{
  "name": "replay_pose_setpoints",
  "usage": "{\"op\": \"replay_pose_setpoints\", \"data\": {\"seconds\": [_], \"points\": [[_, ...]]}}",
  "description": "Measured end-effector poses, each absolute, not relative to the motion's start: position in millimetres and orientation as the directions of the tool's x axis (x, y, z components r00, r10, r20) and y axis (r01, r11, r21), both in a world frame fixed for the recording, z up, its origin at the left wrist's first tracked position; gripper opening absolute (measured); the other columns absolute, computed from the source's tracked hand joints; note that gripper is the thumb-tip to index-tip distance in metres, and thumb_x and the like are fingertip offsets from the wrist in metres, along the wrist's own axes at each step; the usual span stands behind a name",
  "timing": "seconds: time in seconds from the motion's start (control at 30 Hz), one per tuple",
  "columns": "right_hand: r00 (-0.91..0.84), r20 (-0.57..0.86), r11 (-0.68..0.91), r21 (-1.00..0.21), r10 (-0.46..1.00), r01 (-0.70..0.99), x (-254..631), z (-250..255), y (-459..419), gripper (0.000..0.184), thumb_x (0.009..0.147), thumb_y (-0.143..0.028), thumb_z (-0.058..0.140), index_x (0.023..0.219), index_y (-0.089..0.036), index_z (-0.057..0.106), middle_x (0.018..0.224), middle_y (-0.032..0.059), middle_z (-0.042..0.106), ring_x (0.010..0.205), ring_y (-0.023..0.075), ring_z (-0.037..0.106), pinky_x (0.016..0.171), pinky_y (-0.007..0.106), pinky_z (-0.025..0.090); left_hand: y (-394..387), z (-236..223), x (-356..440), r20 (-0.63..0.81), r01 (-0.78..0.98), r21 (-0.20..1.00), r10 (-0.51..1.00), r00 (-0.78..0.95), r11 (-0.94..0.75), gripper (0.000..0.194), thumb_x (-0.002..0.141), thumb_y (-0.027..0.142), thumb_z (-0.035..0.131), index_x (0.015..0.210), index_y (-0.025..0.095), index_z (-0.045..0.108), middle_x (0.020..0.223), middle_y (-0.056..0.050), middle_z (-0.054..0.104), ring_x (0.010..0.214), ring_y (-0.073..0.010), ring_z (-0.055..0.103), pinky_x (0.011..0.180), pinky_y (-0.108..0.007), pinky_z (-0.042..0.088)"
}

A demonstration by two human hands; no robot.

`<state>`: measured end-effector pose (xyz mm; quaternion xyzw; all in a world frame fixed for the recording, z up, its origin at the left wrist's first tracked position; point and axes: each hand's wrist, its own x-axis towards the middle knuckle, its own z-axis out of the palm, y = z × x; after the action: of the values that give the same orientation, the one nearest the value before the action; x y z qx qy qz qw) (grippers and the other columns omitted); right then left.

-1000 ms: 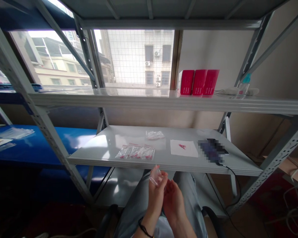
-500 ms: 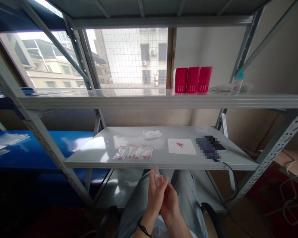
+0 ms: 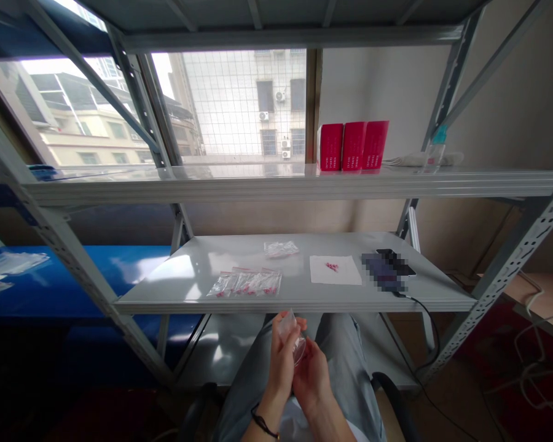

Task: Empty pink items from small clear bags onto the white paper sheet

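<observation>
Both my hands are together over my lap, below the front edge of the grey shelf (image 3: 188,270). My left hand (image 3: 281,362) pinches a small clear plastic bag (image 3: 289,328) by its upper part. My right hand (image 3: 309,380) is closed on the bag's lower side, fingers curled. On the shelf lies a row of small clear bags with pink bits (image 3: 246,283), a loose pile of empty clear bags (image 3: 281,248), and a white paper sheet (image 3: 335,270) with a few pink pieces (image 3: 332,266) on it.
A dark phone (image 3: 387,267) with a cable lies at the shelf's right end. Three red boxes (image 3: 354,145) and a small bottle (image 3: 433,150) stand on the upper shelf. A blue table (image 3: 74,276) lies to the left. Steel uprights frame both sides.
My hands have stayed over my lap, working the small clear bag; the bag is now tilted and held lower between both hands. The view shifted slightly left.
</observation>
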<state>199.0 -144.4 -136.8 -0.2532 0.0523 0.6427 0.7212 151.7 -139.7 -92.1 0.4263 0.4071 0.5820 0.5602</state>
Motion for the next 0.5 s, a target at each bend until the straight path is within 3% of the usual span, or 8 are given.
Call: {"op": "replay_pose_setpoints", "data": {"seconds": [0.17,0.23,0.37,0.5], "points": [[0.125,-0.388,0.010,-0.285,0.913,-0.958,201.4,-136.0,-143.9,0.017,0.084,-0.021,0.059,0.085,-0.014,0.074,0.086,0.0086,0.079,0.081,0.0203,0.076,0.081,0.031,0.061,-136.3,-95.2,149.8,0.066,-0.295,0.953,0.998,-0.015,-0.068,0.033,0.082,0.031,0.063,0.111,0.019,0.071,0.124,-0.011,0.073,0.122,-0.0273,0.065,0.100,-0.037,0.052],[0.145,-0.364,0.030,-0.302,0.920,-0.953,201.6,-139.8,-143.5,0.011,0.082,-0.021,0.062,0.082,-0.016,0.072,0.083,0.0069,0.078,0.078,0.0192,0.075,0.078,0.030,0.061,-135.6,-93.0,146.8,0.062,-0.299,0.951,0.997,-0.051,-0.074,0.034,0.082,0.033,0.066,0.114,0.021,0.072,0.127,-0.010,0.072,0.123,-0.0268,0.065,0.097,-0.035,0.054],[0.168,-0.327,0.055,-0.329,0.930,-0.943,208.7,-145.8,-144.2,0.008,0.079,-0.020,0.068,0.072,-0.020,0.064,0.066,0.0002,0.068,0.058,0.0144,0.066,0.056,0.025,0.055,-115.5,-69.3,135.5,0.074,-0.287,0.952,0.990,-0.119,-0.105,0.032,0.078,0.041,0.075,0.103,0.022,0.070,0.097,-0.004,0.075,0.089,-0.0213,0.072,0.073,-0.029,0.058],[0.105,-0.268,0.013,-0.326,0.958,-0.945,245.6,-125.6,-143.6,0.031,0.078,-0.027,0.069,0.059,-0.023,0.045,0.050,-0.0086,0.042,0.038,0.0066,0.035,0.035,0.018,0.028,-41.4,-16.6,121.7,0.185,-0.194,0.957,0.968,-0.168,-0.216,0.023,0.079,0.035,0.071,0.096,0.021,0.062,0.079,0.002,0.067,0.070,-0.0136,0.066,0.068,-0.026,0.056]]}}
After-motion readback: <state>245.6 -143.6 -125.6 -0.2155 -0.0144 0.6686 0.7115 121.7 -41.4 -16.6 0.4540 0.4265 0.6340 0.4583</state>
